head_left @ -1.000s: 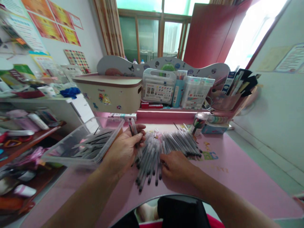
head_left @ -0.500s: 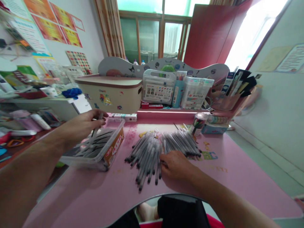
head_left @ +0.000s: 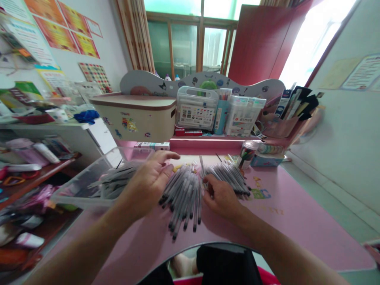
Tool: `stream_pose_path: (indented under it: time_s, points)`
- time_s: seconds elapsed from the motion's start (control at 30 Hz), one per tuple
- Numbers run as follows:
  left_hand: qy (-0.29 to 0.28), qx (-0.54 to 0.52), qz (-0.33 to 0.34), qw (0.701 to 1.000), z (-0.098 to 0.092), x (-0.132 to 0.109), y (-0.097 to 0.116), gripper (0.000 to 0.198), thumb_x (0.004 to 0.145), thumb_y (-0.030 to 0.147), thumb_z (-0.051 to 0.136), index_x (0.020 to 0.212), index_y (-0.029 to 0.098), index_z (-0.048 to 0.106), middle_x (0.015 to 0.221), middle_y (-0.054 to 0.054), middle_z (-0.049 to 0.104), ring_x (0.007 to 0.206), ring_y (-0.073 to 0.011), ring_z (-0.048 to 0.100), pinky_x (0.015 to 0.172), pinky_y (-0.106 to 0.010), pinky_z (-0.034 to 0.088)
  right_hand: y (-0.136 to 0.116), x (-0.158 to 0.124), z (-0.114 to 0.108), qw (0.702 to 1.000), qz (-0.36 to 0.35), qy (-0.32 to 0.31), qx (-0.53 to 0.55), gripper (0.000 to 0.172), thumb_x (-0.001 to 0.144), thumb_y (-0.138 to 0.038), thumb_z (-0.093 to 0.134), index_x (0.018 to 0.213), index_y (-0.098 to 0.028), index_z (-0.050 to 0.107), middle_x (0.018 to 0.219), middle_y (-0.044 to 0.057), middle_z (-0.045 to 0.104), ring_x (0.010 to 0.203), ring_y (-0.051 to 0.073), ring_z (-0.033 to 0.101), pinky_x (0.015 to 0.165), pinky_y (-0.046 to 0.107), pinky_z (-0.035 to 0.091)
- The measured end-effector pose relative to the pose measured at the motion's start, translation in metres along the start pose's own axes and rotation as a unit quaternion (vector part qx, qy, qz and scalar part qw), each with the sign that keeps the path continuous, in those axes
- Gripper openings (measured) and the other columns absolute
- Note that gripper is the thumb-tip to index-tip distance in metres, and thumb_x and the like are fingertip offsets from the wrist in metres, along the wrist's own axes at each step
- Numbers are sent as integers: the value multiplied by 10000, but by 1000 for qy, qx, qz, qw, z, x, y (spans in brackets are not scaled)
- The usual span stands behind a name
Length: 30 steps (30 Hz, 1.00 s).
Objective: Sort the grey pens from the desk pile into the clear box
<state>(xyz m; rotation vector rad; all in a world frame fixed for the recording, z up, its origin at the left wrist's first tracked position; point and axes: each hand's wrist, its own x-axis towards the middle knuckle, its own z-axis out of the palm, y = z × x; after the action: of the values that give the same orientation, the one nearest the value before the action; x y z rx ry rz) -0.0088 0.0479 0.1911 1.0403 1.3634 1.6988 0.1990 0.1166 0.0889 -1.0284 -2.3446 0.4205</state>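
Observation:
My left hand [head_left: 152,176] is over the right side of a clear plastic bin [head_left: 71,198], its index finger stretched out and its thumb apart, with nothing seen between them. Inside the bin lie many slim grey pieces [head_left: 114,180], partly hidden by that hand. My right hand [head_left: 221,196] is closed, thumb against fingers, around a slim grey pen [head_left: 202,164] that points up and away from me. To its left, clear-barrelled pens with black ends [head_left: 184,194] are fanned out on the pink table. Behind its knuckles lies a second pile of pens [head_left: 230,176].
A jar of pens [head_left: 247,153] and a blue box [head_left: 267,159] stand at the back right of the pink table [head_left: 297,237]. A lidded cream box [head_left: 136,120] and clear pen cases [head_left: 197,111] line the raised back shelf.
My left hand has come right, from above the bin toward the pens, and its fingers have spread. The slim piece it held is gone from it. My right hand has shifted slightly, a pen now upright there.

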Motion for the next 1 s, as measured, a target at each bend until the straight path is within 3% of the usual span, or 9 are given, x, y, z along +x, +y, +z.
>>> stream_pose_path:
  time_s: [0.1,0.23,0.37,0.5,0.63,0.77,0.87,0.93,1.0]
  points:
    - [-95,52,-9,994,27,-13,-17,206,705,13,715,799,194,741,892,-60,692,940,-214,599,816,-215,454,2,1,0,998,13,52,38,272,773,-146,512,1044,-176,530,644,-26,565,550,149,517,585,273,330]
    - [-116,69,-84,987,44,-13,-46,172,699,67,734,808,200,722,862,-55,683,890,-219,600,775,-253,457,0,-1,-1,988,5,90,126,236,800,-159,529,1025,-208,478,631,-49,523,525,132,498,556,259,350]
    - [-108,3,-173,979,53,-9,-69,134,776,225,701,906,196,685,840,-42,677,771,-182,616,618,-232,436,-4,-4,3,974,-22,39,221,192,828,-155,529,995,-222,461,627,-61,516,496,112,477,507,236,344]
    - [-97,-73,-159,980,54,-8,-85,176,761,243,701,923,199,648,684,29,609,523,-93,496,514,-193,371,-7,-5,6,966,-41,-18,255,220,801,-126,549,981,-221,467,648,-63,526,499,104,484,509,231,350]
    - [-122,-73,-147,979,48,-6,-93,281,759,327,715,996,190,656,636,39,577,489,-92,491,467,-187,351,-6,-4,2,963,-46,-35,263,107,864,-205,544,970,-207,529,642,-46,531,526,123,485,533,254,373]
    - [-168,-23,-153,974,39,-4,-95,358,818,404,656,1100,184,656,547,51,522,420,-92,428,414,-189,294,0,0,-4,979,-25,74,190,114,922,-230,494,949,-196,600,816,47,625,736,189,576,715,333,453]
    - [-203,15,-148,968,36,-5,-97,321,864,450,592,983,165,679,481,40,498,420,-91,398,426,-188,286,6,5,-6,979,-78,140,124,262,884,-188,533,1134,-204,609,1121,120,620,1068,270,560,955,434,430]
    - [-233,20,-167,958,35,-5,-99,336,856,482,587,853,155,663,441,37,480,397,-80,362,410,-185,252,9,7,-5,978,-136,134,80,420,874,-148,520,1286,-218,556,1293,129,560,1246,291,470,1069,486,360]
    - [-269,5,-209,940,35,-5,-101,370,828,522,597,777,156,625,408,45,459,352,-68,306,374,-192,191,12,9,-1,976,-185,104,40,472,890,-117,473,1351,-208,518,1343,135,546,1300,287,434,1103,511,335]
